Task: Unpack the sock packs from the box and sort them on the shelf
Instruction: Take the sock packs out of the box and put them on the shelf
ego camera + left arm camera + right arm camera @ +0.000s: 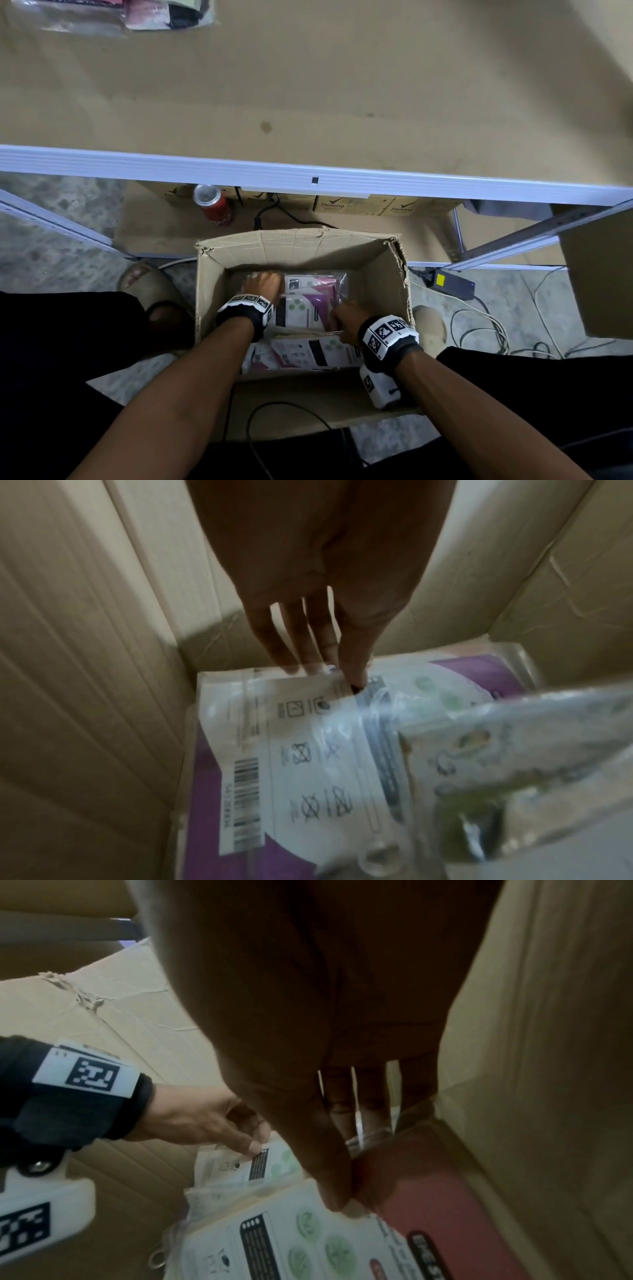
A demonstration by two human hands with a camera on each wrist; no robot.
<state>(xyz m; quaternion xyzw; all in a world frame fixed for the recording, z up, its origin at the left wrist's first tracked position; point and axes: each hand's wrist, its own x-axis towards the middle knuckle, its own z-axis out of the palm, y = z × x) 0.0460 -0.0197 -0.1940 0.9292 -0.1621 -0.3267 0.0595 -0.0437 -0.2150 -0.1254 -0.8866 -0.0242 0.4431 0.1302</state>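
Observation:
An open cardboard box (301,246) stands on the floor between my feet, with several sock packs in clear plastic lying in it. My left hand (263,282) reaches into the far left corner and pinches the top edge of a white and purple sock pack (308,750); its fingertips (308,666) lie on that edge. My right hand (342,323) grips the edge of another sock pack (274,1240) nearer to me, thumb on its printed card, fingers behind. The brown shelf board (308,102) lies above the box, with a few bagged packs (164,13) at its far left.
The shelf's white front rail (308,174) runs across just beyond the box. Under it stand a red can (215,205) and Rexona cartons (359,205). A power adapter (452,282) and loose cables (479,329) lie on the floor at the right.

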